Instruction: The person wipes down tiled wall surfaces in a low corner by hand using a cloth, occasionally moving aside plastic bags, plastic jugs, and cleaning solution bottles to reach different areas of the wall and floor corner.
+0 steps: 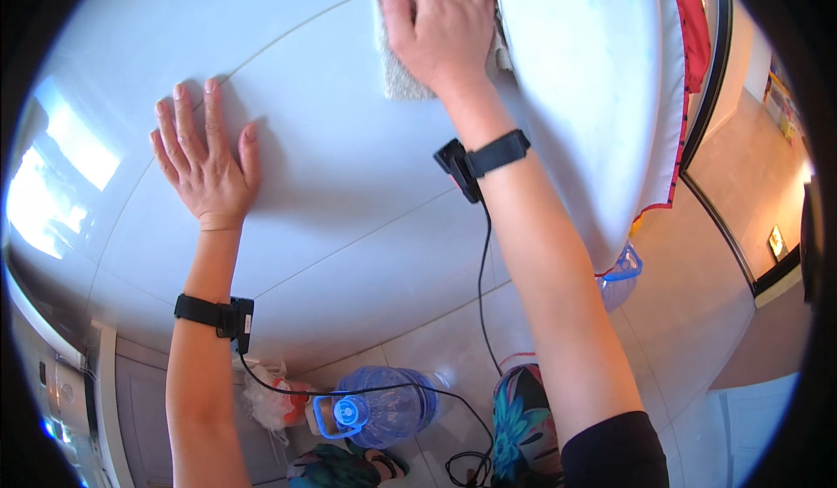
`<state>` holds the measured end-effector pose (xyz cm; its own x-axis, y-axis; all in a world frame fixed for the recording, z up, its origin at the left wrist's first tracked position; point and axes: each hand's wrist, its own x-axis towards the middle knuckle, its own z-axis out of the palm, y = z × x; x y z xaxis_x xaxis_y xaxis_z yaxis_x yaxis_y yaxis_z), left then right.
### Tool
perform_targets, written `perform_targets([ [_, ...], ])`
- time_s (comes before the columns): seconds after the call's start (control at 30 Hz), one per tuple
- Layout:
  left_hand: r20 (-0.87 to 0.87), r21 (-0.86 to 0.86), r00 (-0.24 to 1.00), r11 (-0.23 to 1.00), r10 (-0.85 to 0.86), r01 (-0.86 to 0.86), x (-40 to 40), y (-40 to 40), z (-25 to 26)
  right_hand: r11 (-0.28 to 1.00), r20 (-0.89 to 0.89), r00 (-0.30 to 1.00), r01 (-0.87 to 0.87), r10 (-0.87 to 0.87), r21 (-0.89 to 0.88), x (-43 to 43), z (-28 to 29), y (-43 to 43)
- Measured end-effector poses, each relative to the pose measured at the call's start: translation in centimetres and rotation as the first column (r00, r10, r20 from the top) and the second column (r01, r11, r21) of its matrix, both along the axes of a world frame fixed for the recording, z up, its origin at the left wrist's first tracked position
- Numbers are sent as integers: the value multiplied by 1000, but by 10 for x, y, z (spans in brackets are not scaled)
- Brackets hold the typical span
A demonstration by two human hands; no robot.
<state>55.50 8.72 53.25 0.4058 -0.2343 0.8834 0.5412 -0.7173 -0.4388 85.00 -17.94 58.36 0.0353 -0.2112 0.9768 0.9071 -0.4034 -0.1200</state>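
My left hand [210, 168] lies against the glossy white tiled wall [340, 161], palm on the tile and fingers spread, holding nothing. Higher up and to the right, my right hand [448, 34] presses a folded grey cloth [404, 77] to the same wall. The upper fingertips run out of the picture at its top edge. Just beside that hand stands a large smooth white panel [582, 76], perhaps a covered appliance, edged with red fabric [690, 27]. Each wrist wears a black strap [500, 153] with a small device and a cable.
On the tiled floor below are a large blue-tinted water bottle [386, 406] with a handle and a crumpled plastic bag [268, 393]. Another clear bottle [618, 279] stands under the white panel. A black cable [480, 292] hangs between my arms. A grey cabinet door [163, 403] is lower left.
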Motion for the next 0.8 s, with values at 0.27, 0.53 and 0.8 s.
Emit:
perform_targets([
  [0.27,13,114,1000,993,9,-10,0,22,5,959,-590,759,-171,275,227,49,-242,-30],
  [0.53,36,249,999,968,-26,16,11,56,-3,917,-789,570,142,232,372,129,-543,-87],
  [0.8,-14,409,998,911,61,-50,-26,107,13,847,-880,304,282,366,450,84,-711,-45],
])
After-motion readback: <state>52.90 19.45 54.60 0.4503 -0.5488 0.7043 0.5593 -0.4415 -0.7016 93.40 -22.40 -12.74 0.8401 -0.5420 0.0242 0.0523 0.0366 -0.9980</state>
